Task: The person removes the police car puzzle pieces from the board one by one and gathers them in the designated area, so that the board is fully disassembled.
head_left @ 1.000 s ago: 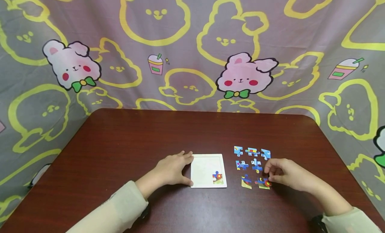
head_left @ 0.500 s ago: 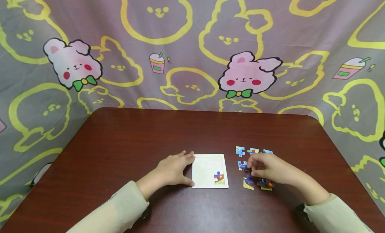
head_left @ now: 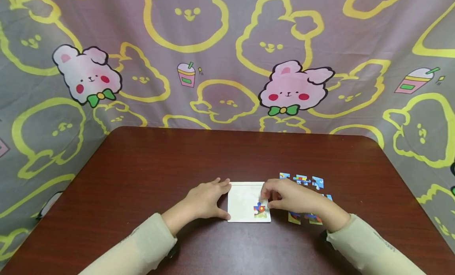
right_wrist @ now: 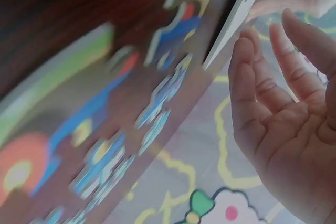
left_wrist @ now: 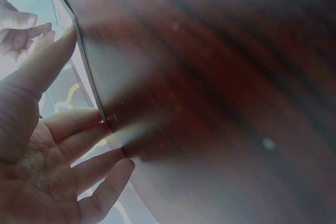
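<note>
A square white puzzle tray (head_left: 241, 202) lies flat on the table, with a single coloured jigsaw piece (head_left: 260, 212) in its near right corner. Along the tray's left edge rests my left hand (head_left: 202, 201), thumb at the near corner and fingertips at the far one; in the left wrist view, its thumb and fingers (left_wrist: 86, 120) touch the thin edge. My right hand (head_left: 293, 196) hovers at the tray's right edge, fingers bent, just above the placed piece. The right wrist view shows nothing between its thumb and fingers (right_wrist: 244, 82).
Loose jigsaw pieces (head_left: 318, 182) lie in rows right of the tray, partly hidden under the right hand and forearm. The dark wooden table (head_left: 170, 156) ends at a patterned cloth (head_left: 227, 109) hung behind it and along the sides.
My right hand has moved left from the loose pieces' right side, across them, to the tray's right edge. The left hand stays at the tray.
</note>
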The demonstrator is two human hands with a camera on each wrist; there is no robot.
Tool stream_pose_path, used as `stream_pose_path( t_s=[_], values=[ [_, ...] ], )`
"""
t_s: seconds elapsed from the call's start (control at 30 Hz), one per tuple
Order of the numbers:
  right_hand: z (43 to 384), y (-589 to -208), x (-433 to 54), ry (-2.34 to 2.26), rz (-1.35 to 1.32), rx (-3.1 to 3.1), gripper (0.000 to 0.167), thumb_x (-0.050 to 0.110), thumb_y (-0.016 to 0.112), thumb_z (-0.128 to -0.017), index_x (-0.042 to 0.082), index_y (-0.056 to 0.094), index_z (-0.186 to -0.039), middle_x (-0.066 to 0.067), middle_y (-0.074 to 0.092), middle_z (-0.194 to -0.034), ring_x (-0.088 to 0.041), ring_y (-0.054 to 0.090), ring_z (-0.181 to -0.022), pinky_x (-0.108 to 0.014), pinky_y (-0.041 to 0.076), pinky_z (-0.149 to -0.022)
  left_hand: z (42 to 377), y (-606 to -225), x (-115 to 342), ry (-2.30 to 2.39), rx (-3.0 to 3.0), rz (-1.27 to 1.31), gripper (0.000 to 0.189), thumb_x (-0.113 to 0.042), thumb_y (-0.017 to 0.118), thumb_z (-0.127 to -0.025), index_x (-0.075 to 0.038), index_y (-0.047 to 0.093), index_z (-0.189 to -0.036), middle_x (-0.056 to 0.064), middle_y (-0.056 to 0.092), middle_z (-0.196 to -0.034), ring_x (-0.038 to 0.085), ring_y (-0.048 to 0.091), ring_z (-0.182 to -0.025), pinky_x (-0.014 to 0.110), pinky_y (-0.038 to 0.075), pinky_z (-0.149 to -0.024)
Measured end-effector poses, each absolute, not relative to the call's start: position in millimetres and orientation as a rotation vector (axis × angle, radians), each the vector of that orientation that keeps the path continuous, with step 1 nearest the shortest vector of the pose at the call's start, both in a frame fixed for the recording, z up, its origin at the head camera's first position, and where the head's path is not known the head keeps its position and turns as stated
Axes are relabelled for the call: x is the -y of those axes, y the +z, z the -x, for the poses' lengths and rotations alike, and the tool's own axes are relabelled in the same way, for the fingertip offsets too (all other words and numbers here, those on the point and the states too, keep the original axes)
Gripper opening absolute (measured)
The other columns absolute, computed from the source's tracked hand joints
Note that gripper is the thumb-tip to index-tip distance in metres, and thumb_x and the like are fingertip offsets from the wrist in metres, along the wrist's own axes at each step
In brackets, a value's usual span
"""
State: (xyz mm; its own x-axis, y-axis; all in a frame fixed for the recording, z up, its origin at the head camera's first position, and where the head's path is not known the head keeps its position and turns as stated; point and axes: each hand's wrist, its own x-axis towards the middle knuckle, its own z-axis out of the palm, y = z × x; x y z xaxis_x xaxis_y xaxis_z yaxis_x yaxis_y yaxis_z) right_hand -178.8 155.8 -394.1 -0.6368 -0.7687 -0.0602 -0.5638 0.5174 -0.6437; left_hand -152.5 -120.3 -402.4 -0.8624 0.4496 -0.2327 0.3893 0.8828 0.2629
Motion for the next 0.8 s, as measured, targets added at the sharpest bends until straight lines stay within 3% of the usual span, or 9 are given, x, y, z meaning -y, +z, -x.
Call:
stream_pose_path(
  t_s=[0.3,0.8],
  values=[
    [178,-395,-135,-0.789,1.104,-2.346,0.014,0.003,0.071,-0.088,0.013,0.069,-0.098,-0.001,0.064,-0.099,-0.001,0.054,-0.066,-0.021,0.048,-0.062,153,-403,120,0.320,-2.767,-0.627,0.088,-0.052,0.084,-0.072,-0.016,0.052,-0.146,0.000,0.042,-0.157,0.027,0.039,-0.147,0.056,0.050,-0.098],
    [175,-400,-130,-0.657,1.114,-2.414,0.020,0.006,0.078,-0.082,0.017,0.069,-0.096,0.003,0.057,-0.094,-0.003,0.054,-0.073,-0.022,0.048,-0.072,152,-400,120,0.325,-2.759,-0.625,0.087,-0.051,0.084,-0.073,-0.015,0.052,-0.146,0.001,0.042,-0.158,0.028,0.038,-0.147,0.056,0.047,-0.101]
  ],
)
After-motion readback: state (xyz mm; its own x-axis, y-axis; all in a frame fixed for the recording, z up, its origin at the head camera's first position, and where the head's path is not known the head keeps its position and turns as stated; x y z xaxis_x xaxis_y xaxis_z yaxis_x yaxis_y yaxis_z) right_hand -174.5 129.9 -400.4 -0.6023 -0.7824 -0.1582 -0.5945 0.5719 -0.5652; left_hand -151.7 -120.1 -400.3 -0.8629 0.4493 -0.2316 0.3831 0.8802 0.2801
